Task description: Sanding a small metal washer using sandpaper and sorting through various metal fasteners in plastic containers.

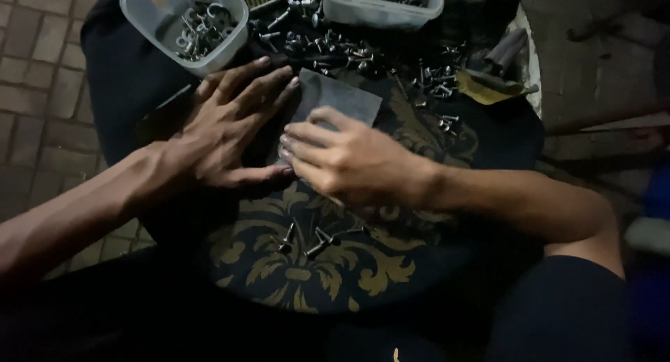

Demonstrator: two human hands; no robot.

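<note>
Nearest the camera, a few loose bolts [307, 242] lie on the dark cloth [328, 278] with its gold leaf pattern, which covers the desk. Further up on the left, the left hand [227, 128] lies flat, its fingers [269, 79] spread wide and holding nothing, the tips touching the left edge of a grey sheet [342, 97], possibly sandpaper. Just right of it, the right hand [345, 159] presses down on the sheet's near end, fingers close together and curled slightly; whether something small sits under them I cannot tell. The step in hand looks like pinning and rubbing on the sheet. Any next stroke would need the left hand to keep the sheet from sliding. Beyond the hands, a tub [183, 23] of washers stands at upper left, a bolt pile [328, 44] spreads in the middle, and a second tub [382, 2] sits to the right.
</note>
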